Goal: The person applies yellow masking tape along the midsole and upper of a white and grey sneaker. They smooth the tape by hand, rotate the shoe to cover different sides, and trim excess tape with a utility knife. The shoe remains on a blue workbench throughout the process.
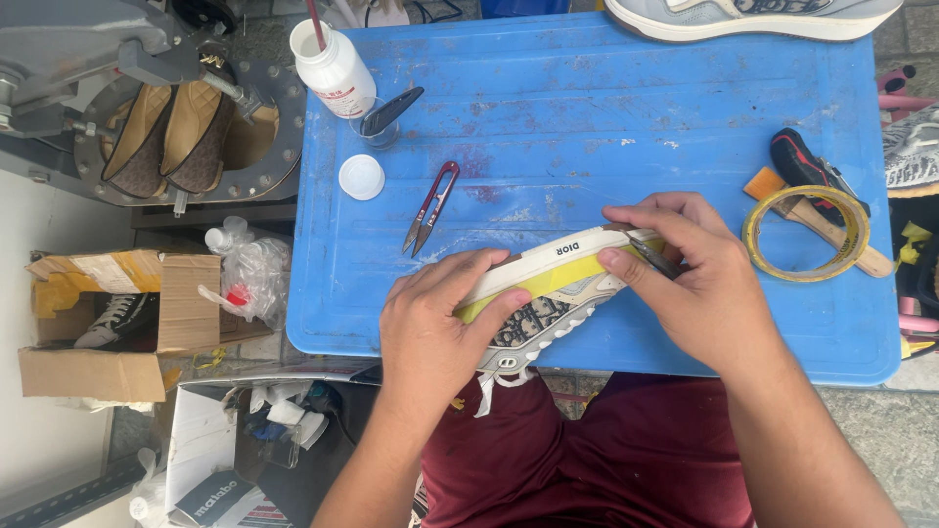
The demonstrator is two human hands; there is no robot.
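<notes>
gripping a sneaker (543, 298) on its side at the near edge of the blue table (685, 127), sole wall turned up. left hand (440, 328) closed over the heel end and upper, pressing it down. right hand (699, 279) closed at the toe end, fingers pinched on a small metal blade or tweezer-like tool (653, 254) whose tip sits at the edge of the yellow tape (528, 288). cannot tell exactly which kind of tool.

judging progress: yellow tape already laid along much of the sole wall, from the middle toward the toe; tool working right at its toe end, so masking or trimming looks partly done. white strip of sole above the tape bare. no glue or paint visible on the sole yet, as far as can be told. far side of the shoe hidden.

counting outward: one sneaker in hand; one red-handled thread snips (428, 207) lying just beyond the left hand; one loose white cap (362, 177); one white bottle (335, 68) with a stick or brush handle in it; one small clear cup (380, 127) with a dark tool leaning in; one roll of yellow tape (805, 233) to the right, lying over one wooden-handled brush (831, 230) and beside one black-and-red tool (807, 166). one more pale shoe (753, 18) at the far edge. off the table, left: two tan shoes (166, 137) in a round metal machine, one cardboard box (108, 318) with one black sneaker (112, 318) inside.
</notes>
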